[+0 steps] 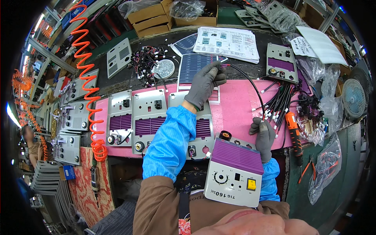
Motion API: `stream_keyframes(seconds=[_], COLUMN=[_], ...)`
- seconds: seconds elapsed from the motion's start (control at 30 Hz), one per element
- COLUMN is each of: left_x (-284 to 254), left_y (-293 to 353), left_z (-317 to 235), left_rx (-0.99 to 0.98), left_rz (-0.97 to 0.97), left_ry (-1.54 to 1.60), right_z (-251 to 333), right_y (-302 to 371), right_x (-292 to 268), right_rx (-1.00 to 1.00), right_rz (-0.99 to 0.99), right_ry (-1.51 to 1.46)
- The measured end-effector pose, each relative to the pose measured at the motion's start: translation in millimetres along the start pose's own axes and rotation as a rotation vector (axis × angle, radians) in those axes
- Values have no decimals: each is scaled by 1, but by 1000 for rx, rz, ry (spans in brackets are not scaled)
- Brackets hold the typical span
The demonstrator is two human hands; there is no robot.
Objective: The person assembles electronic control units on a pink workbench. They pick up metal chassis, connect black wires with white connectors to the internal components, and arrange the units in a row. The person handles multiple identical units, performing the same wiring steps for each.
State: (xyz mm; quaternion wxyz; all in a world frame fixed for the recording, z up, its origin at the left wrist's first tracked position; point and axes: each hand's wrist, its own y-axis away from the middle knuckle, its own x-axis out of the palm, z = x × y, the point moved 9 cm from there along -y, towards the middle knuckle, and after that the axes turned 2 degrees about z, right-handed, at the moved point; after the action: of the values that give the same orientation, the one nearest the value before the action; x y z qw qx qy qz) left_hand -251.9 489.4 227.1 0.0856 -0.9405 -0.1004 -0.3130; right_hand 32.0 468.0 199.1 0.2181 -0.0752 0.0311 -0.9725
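Silvery bits [163, 69] in round dish [174, 69], black cable [256, 91] in left hand [204, 85]

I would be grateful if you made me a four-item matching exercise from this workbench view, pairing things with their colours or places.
Things
1. Black cable
2. Coiled hose
3. Rocker switch
4. Mat

Colours and places
A. Pink, beneath several grey panels with purple grilles
B. Arcing between the gloved left hand and right hand
C. Yellow, on the tilted front panel nearest the person
D. Orange, hanging down on the person's left

Right pairs
1-B, 2-D, 3-C, 4-A
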Motion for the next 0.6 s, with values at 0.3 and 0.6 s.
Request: stream_keyframes(seconds=[0.3,0.6], left_x=[-1,-3], left_y=[-1,0], left_z=[1,2], left_rx=[-4,-5], left_rz=[-7,-11], left_ry=[9,-4], right_z=[1,2], right_y=[0,0], right_x=[0,1], right_rx=[-2,-9], right_rz=[-5,-5], right_ry=[18,15])
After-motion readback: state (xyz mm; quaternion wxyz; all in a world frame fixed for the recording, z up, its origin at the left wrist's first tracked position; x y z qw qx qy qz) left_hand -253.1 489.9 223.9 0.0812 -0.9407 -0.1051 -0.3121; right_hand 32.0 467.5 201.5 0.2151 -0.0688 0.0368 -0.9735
